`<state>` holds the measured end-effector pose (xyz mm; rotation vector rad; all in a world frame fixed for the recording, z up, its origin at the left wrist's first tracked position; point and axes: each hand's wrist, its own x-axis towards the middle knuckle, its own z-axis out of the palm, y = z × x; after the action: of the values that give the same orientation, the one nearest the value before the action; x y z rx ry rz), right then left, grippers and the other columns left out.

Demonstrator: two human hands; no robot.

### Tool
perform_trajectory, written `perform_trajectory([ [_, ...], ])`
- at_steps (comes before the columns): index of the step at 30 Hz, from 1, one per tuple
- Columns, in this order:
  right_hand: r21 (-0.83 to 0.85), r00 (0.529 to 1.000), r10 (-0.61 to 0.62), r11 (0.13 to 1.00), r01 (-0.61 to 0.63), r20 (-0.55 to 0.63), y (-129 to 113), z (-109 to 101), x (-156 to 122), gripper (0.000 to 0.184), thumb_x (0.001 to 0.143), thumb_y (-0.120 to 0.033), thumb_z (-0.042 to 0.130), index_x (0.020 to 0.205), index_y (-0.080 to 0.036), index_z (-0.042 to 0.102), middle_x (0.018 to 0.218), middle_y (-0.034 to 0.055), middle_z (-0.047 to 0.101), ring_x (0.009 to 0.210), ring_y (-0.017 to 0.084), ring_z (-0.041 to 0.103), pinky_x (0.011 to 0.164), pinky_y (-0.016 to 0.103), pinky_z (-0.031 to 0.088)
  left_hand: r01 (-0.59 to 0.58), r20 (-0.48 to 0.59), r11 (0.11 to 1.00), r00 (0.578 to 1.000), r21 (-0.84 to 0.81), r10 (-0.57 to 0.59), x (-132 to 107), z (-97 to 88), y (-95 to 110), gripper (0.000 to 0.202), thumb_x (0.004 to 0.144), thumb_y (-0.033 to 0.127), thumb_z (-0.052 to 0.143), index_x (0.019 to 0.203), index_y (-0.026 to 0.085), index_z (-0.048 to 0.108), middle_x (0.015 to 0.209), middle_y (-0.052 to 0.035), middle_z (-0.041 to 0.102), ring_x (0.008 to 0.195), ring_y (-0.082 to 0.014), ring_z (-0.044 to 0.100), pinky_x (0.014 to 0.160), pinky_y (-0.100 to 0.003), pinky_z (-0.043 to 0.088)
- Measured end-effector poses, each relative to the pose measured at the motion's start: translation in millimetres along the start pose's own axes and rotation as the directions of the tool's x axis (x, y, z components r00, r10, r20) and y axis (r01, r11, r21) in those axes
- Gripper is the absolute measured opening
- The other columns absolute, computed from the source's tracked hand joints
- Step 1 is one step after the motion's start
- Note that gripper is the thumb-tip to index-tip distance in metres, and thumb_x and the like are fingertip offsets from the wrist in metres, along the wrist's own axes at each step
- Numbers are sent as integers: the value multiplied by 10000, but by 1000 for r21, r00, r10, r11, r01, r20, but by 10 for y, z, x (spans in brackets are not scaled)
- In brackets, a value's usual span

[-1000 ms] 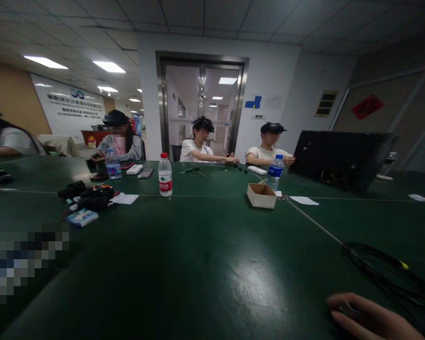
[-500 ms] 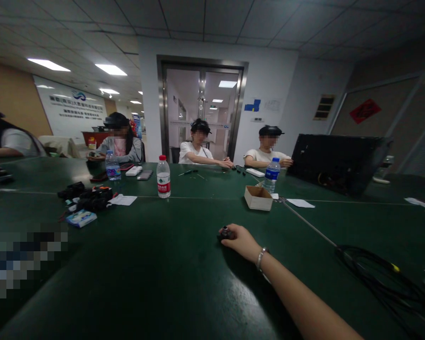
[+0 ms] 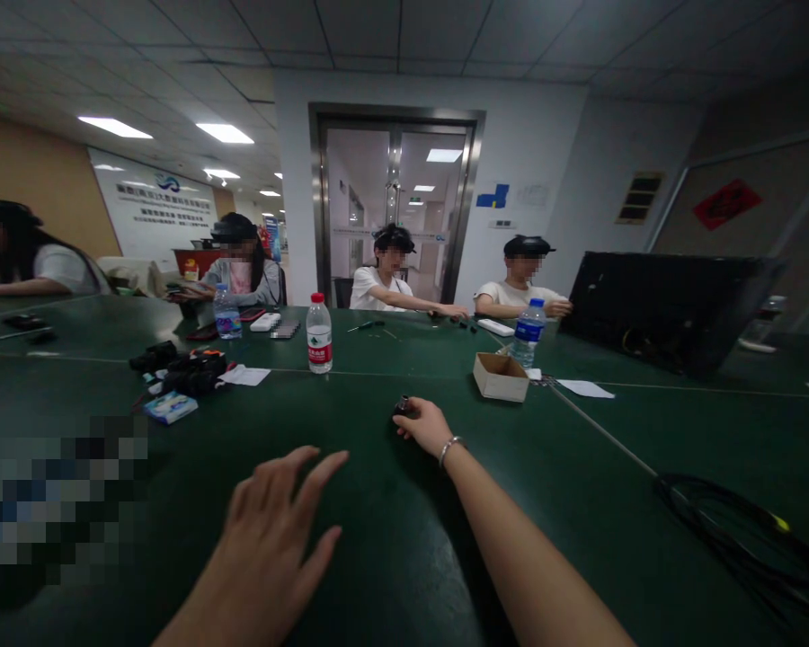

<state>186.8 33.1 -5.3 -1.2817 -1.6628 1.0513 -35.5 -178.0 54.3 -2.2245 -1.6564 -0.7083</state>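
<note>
My right hand, with a silver bracelet at the wrist, is closed around a small black object with a short metallic cylinder on top. Its kind is too small to make out, and my fingers hide part of it. My left hand is in front of me at the lower left, palm down over the green table. Its fingers are spread and it holds nothing. The small black object lies ahead and to the right of it, apart from it.
A small open cardboard box stands beyond my right hand, beside a blue-capped bottle. Further left are a red-capped bottle and black gear. A coiled black cable lies right, before a monitor. Several people sit opposite.
My left hand has come into view from below, fingers spread. My right hand has moved forward and a little left with the small black object. The view has turned slightly left.
</note>
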Motion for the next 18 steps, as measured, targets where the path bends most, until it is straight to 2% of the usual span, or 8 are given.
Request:
perform_trajectory([
  [2, 19, 1000, -18, 1000, 18, -1, -29, 62, 35, 162, 716, -94, 619, 871, -119, 578, 788, 48, 623, 538, 109, 603, 431, 175, 474, -79, 107, 996, 991, -50, 84, 357, 220, 185, 583, 783, 319, 505, 1313, 378, 269, 1264, -40, 397, 1112, -277, 397, 881, -477, 384],
  [5, 61, 995, -66, 996, 70, -72, -61, 107, 38, 208, 705, -111, 622, 910, -124, 587, 852, 50, 618, 526, 102, 589, 415, 176, 464, -53, 82, 991, 995, -125, 64, 888, 559, 322, 532, 802, 336, 486, 1300, 321, 298, 1224, -64, 403, 1096, -268, 388, 885, -454, 377],
  [8, 47, 982, -109, 992, 118, -155, -54, 113, 6, 219, 691, -98, 612, 907, -134, 613, 846, 37, 624, 594, 109, 592, 496, 185, 495, 7, 39, 968, 999, -252, 3, 1251, 868, 329, 468, 832, 345, 442, 1281, 303, 317, 1193, -64, 405, 1094, -250, 382, 877, -412, 388],
  [11, -32, 975, -151, 989, 147, -165, -14, 109, -5, 231, 677, -53, 582, 884, -139, 639, 823, 31, 632, 647, 118, 594, 563, 191, 506, 20, 21, 923, 1000, -384, -13, 1390, 1130, 282, 464, 842, 332, 432, 1287, 302, 305, 1199, -60, 395, 1094, -228, 385, 908, -392, 370],
  [15, -17, 976, -142, 990, 141, -163, 52, 116, 49, 247, 687, -121, 619, 932, -139, 643, 859, 52, 630, 663, 146, 604, 578, 235, 522, 83, -5, 853, 995, -515, -99, 1371, 1394, 130, 441, 851, 319, 420, 1279, 275, 322, 1195, -72, 407, 1085, -223, 404, 940, -411, 340],
  [18, -4, 977, -150, 989, 151, -151, 80, 146, 102, 274, 657, -144, 667, 930, -169, 656, 887, 47, 636, 741, 174, 612, 650, 266, 529, 152, 24, 785, 985, -601, -173, 1340, 1548, -7, 416, 841, 332, 445, 1245, 268, 368, 1146, -70, 444, 1057, -223, 439, 936, -420, 345],
])
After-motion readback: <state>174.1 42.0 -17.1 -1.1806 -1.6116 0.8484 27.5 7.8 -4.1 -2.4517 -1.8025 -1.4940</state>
